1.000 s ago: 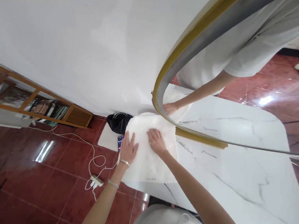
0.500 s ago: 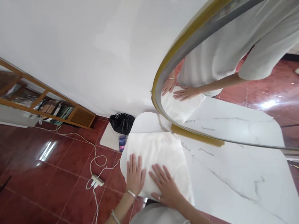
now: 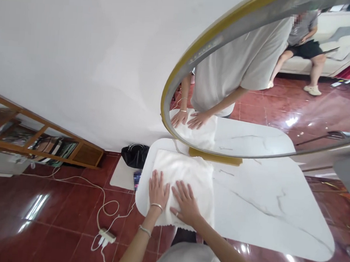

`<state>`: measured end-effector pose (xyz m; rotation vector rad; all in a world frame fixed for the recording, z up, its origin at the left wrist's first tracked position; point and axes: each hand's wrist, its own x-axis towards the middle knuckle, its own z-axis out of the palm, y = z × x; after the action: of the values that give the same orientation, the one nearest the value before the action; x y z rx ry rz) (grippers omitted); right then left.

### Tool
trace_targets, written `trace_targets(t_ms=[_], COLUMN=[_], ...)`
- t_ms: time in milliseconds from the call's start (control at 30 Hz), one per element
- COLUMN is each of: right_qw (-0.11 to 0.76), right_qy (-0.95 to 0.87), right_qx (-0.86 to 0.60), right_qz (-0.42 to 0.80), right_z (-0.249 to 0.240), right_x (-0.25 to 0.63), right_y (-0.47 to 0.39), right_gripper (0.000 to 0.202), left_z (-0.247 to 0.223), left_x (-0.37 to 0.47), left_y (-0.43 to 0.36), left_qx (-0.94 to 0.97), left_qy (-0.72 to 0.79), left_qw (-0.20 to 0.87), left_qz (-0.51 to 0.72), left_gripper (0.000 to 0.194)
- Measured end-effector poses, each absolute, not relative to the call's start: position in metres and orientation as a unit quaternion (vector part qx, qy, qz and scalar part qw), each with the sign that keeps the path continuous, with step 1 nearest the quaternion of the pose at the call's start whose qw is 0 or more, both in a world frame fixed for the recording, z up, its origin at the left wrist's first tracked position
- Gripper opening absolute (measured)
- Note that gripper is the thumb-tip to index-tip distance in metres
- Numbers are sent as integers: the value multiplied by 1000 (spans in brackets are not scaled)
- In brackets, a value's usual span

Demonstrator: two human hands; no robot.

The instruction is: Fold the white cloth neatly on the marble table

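Note:
A white cloth [image 3: 187,167] lies spread over the left part of the white marbled table [image 3: 266,201], with its near edge at the table's front. My left hand [image 3: 158,191] rests flat on the cloth's left side, fingers apart, with bands at the wrist. To its right, my right hand [image 3: 187,203] presses flat on the cloth's lower middle, fingers spread, a ring on one finger. Neither hand grips anything.
A gold-framed mirror [image 3: 254,112] stands on the table's back side, reflecting a seated person. Left of the table are a black bag [image 3: 135,155], a power strip [image 3: 107,235] with cables on the red floor, and a wooden shelf [image 3: 86,153].
The view has shifted, and the mirror now shows more of the seated person. The cloth lies straighter, its right edge more upright. Both hands stay flat on it.

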<state>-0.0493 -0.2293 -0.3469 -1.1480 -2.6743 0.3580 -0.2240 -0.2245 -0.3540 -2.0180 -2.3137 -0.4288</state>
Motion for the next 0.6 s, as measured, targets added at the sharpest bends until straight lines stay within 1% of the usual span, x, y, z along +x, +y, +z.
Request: trace_targets(t_ms=[167,300,433,600], right_qw=[89,67,66,75], right_qy=[-929,-933,-935,-931], right_qx=[-291,-238,-230,-292], right_qz=[212,261,261,206], right_z=[-344,-341,-343,-346], right_x=[-89,-85,-56,1], right_y=[-225,-243,-257,-261], right_gripper=[82,83,80,78], left_z=[-358,-362,-367,-375], left_x=[-269,-275,-249,-198], left_y=[-253,-293,-316,-304], left_qx=[-619,-633,-644,-678], left_qy=[-769,-754,-744,-711], left_qw=[67,105,105,86], left_qz=[-143,-144,-146,-162], left_gripper=[62,66,66,70])
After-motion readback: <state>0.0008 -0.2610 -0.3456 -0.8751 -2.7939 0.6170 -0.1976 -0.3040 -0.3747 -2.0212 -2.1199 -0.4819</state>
